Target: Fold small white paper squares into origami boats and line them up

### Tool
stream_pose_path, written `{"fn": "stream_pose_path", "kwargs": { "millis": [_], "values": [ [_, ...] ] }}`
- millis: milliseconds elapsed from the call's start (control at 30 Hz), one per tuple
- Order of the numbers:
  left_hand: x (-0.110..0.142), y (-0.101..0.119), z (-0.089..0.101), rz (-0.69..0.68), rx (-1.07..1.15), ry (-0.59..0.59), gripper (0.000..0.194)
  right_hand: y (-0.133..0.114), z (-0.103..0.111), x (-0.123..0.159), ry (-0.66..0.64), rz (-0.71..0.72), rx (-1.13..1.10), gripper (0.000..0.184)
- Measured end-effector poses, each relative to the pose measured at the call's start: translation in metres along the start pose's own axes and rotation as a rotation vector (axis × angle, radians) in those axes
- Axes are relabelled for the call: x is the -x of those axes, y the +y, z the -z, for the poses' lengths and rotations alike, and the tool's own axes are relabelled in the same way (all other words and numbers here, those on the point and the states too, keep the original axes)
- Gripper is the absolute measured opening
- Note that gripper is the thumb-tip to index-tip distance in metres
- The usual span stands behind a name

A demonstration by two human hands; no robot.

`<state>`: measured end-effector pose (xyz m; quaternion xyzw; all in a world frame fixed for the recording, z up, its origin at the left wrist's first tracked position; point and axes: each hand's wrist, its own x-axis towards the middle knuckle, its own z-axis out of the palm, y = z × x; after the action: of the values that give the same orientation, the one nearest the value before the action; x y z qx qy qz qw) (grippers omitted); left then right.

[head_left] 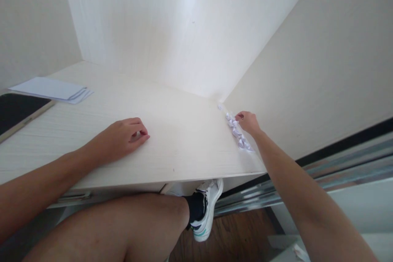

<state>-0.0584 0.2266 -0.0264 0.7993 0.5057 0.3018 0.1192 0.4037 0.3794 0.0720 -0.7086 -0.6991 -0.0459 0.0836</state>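
Observation:
A row of small crumpled white paper pieces (237, 132) lies on the pale wooden surface, along the foot of the right wall. My right hand (248, 121) is at the upper part of this row, its fingers pinched together on one of the paper pieces, which they largely hide. One more small scrap (220, 107) sits slightly apart, near the back corner. To the left, my left hand (127, 137) rests on the surface with curled fingers, the thumb close to the fingertips. Nothing shows between them.
Folded white paper sheets (50, 88) lie at the far left, beside a dark-screened phone or tablet (21, 110). Pale panels enclose the surface at the back and sides. A leg with a white shoe (210, 208) is below the front edge, near metal rails (346, 168).

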Motion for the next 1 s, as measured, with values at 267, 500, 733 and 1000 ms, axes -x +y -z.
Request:
{"fn": "stream_pose_path", "kwargs": {
  "millis": [267, 500, 733, 1000],
  "values": [
    [0.003, -0.003, -0.004, -0.006, -0.044, -0.050, 0.030, 0.002, -0.026, -0.077, -0.044, 0.082, 0.115, 0.028],
    [0.003, -0.006, -0.009, -0.017, -0.050, 0.003, 0.029, -0.012, -0.064, -0.107, -0.018, 0.242, 0.181, 0.033],
    [0.005, -0.009, -0.014, -0.055, -0.099, 0.055, 0.025, -0.017, -0.084, -0.140, -0.047, 0.279, 0.276, 0.032],
    [0.005, -0.009, -0.013, -0.088, -0.132, 0.090, 0.024, 0.009, -0.077, -0.146, -0.159, 0.210, 0.338, 0.034]
  ]
}}
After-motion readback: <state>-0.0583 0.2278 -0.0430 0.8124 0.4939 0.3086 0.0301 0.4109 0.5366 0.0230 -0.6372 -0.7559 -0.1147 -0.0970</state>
